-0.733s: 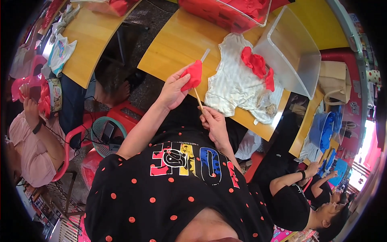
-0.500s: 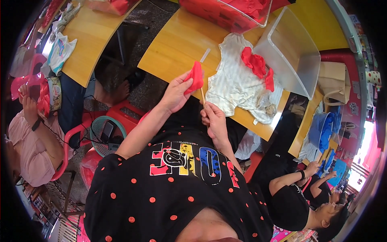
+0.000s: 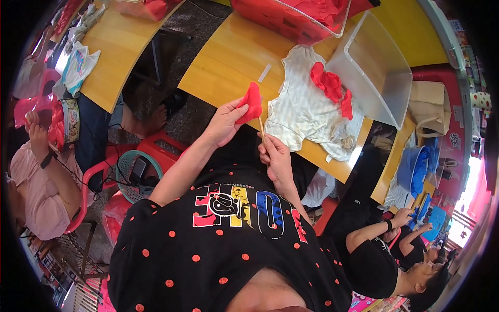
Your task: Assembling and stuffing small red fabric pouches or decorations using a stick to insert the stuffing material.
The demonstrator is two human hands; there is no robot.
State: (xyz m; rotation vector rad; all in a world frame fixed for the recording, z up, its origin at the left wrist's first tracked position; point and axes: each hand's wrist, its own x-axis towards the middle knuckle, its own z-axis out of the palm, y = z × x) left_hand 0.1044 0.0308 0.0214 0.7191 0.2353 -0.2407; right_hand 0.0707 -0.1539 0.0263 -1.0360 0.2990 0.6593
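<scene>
My left hand [image 3: 222, 126] pinches a small piece of red cloth [image 3: 251, 104] between thumb and fingers, just off the near edge of the wooden table. A thin wooden stick [image 3: 262, 126] is gripped in my right hand [image 3: 277, 160]. The stick points up toward the red cloth, and its upper end is hidden behind or inside it. Beyond my right hand, a whitish sleeveless garment [image 3: 293, 96] lies spread on the table [image 3: 218, 65]. Crumpled red cloth pieces [image 3: 326, 81] rest on the garment, with a small clear plastic bag [image 3: 340, 130] near its lower right part.
A clear bin full of red cloth [image 3: 291, 23] stands at the table's far side. An open clear plastic bin [image 3: 364, 78] is right of the garment. A green basket [image 3: 125, 179] sits at left. Other people work at left [image 3: 39, 151] and right [image 3: 371, 249].
The red cloth has shifted very slightly in my left hand, its tip now a little lower. My right hand keeps hold of the stick in almost the same place.
</scene>
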